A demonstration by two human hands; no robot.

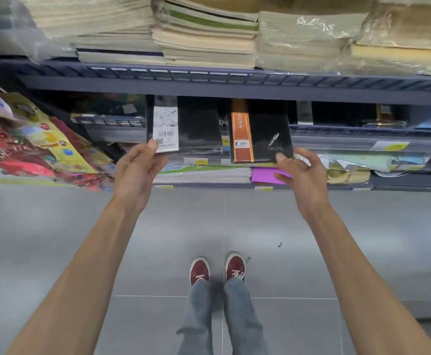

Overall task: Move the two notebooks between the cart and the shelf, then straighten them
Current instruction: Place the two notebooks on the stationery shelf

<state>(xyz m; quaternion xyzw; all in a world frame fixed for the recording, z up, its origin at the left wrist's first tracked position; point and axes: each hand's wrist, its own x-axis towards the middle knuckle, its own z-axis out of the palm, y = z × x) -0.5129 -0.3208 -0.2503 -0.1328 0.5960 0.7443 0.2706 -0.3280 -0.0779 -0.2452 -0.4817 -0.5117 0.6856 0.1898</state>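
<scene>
Two black notebooks are held out in front of the middle shelf (350, 139). The left notebook (199, 124) has a white barcode band and a plastic wrap; my left hand (140, 170) pinches its near left corner, thumb on the band. The right notebook (265, 131) has an orange band and a silver feather mark; my right hand (299, 172) grips its near right corner. Both notebooks lie roughly flat, side by side, a small gap between them. No cart is in view.
The upper shelf (234, 83) carries tall stacks of wrapped paper pads. The lower shelf holds flat notebooks and a purple pad (263, 174). Colourful packets (37, 144) hang at the left. Grey tiled floor and my red shoes (217, 270) are below.
</scene>
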